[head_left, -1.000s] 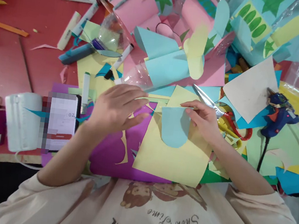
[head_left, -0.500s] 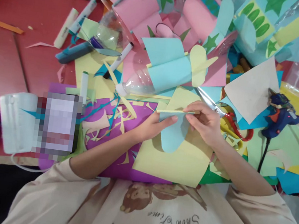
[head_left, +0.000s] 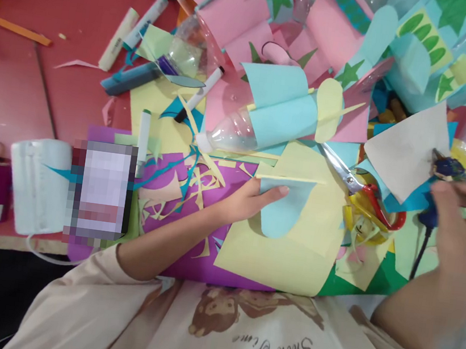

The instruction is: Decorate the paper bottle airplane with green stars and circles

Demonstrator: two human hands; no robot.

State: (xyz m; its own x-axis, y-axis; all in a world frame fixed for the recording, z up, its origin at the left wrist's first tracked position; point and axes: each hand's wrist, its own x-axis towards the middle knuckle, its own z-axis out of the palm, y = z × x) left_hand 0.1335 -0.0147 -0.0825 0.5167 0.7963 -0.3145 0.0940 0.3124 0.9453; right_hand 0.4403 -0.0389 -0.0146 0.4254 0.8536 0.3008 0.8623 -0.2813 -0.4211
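Note:
My left hand (head_left: 255,200) pinches a light blue rounded paper piece (head_left: 286,210) by its left side. A thin yellow strip (head_left: 284,178) runs along that piece's straight top edge. At the right, my right hand (head_left: 464,228) is blurred and reaches over the blue glue gun (head_left: 451,168), partly covering it; its fingers are bent and apart, with nothing visible between them. Beyond my left hand lies a clear bottle (head_left: 234,132) wrapped in light blue paper, with a yellow paper shape (head_left: 327,111) at its end.
Red-handled scissors (head_left: 377,208) lie right of the yellow sheet (head_left: 277,260). Paper scraps cover the purple sheet (head_left: 188,254). A phone (head_left: 104,192) and a white case (head_left: 38,186) are at the left. Markers (head_left: 118,39) and decorated pink bottles (head_left: 237,15) lie farther back.
My right hand has let go of the blue piece and moved right to the glue gun. My left hand still holds the piece. The view has shifted slightly.

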